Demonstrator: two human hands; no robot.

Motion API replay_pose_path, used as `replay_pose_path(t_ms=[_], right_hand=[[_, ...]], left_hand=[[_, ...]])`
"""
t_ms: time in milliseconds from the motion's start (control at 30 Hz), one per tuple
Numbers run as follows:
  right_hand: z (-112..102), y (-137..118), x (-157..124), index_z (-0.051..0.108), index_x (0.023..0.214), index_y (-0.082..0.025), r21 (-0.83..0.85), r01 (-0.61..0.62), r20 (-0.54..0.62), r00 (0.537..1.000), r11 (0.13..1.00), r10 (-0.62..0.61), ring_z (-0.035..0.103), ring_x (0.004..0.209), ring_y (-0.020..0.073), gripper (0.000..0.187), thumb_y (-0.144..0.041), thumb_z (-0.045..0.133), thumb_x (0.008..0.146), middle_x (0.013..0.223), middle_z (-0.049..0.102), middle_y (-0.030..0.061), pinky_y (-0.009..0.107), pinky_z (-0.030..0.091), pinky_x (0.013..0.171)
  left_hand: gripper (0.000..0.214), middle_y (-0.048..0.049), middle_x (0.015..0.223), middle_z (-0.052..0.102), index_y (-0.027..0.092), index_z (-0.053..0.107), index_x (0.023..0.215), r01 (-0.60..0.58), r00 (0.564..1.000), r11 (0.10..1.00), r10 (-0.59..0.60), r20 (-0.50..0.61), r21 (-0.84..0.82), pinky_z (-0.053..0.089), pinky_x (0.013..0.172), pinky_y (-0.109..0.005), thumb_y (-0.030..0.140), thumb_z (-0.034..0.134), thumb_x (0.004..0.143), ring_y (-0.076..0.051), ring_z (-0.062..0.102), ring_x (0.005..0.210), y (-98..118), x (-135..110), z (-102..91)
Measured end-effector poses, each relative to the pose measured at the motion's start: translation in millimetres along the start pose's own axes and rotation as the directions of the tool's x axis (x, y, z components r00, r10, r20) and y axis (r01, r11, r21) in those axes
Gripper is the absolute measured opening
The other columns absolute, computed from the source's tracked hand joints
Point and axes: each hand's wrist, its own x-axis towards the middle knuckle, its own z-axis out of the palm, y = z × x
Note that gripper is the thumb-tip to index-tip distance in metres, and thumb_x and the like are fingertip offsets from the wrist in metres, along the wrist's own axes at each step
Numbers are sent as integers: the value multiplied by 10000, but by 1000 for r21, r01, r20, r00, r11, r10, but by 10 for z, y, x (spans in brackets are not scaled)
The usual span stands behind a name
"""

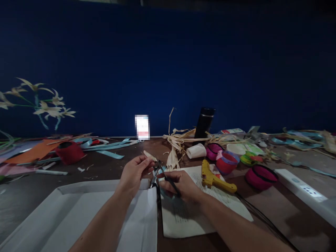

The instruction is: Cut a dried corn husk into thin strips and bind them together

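mid-frame, my left hand (134,174) pinched a pale husk piece (149,154) while my right hand (183,184) gripped a dark, scissor-like tool (165,172). i was probably trimming; the next move seemed to want a steady pinch.

One yellow glue gun (215,179) is seen, and at least one printed sheet (181,222) is found under it. To its left, one left hand (135,171), one right hand (182,183), one pale strip (150,155), at least one dark-handled tool (172,182) and, further left, one white tray (153,210) are counted. Behind it, one white cup (196,151) and one black bottle (204,123) are seen. Two pink rolls (261,177) are noted, one behind it, one to its right; two red rolls (69,154), one just behind it, one far left. To its right, one power strip (301,190) is counted; far left, at least five white flowers (48,110).
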Motion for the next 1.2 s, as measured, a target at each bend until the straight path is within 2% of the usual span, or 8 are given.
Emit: replay_pose_path(t_ms=[200,567,1200], right_hand=[[20,-92,-17,675,907,-98,-59,-26,-47,999,998,23,337,368,46,446,-455,701,641,441,421,-57,186,243,368],[16,-59,-14,684,854,-115,-61,-30,-53,998,998,27,334,344,39,399,-454,698,643,430,405,-64,172,249,337],[1,-37,-14,689,893,-114,-98,-18,-23,1000,995,16,296,369,33,424,-465,690,654,452,388,-61,162,275,339]], left_hand=[[292,-12,691,634,116,604,759,6,1000,1000,-6,22,-10,486,614,-172,314,751,603,-78,590,631,11,-4,-13],[278,-5,665,635,121,618,734,2,1000,1000,-2,14,23,475,621,-177,323,750,596,-77,583,617,57,-32,0],[260,-1,651,621,126,625,716,35,999,998,-37,32,59,473,589,-164,323,750,600,-70,568,597,114,-34,-31]])
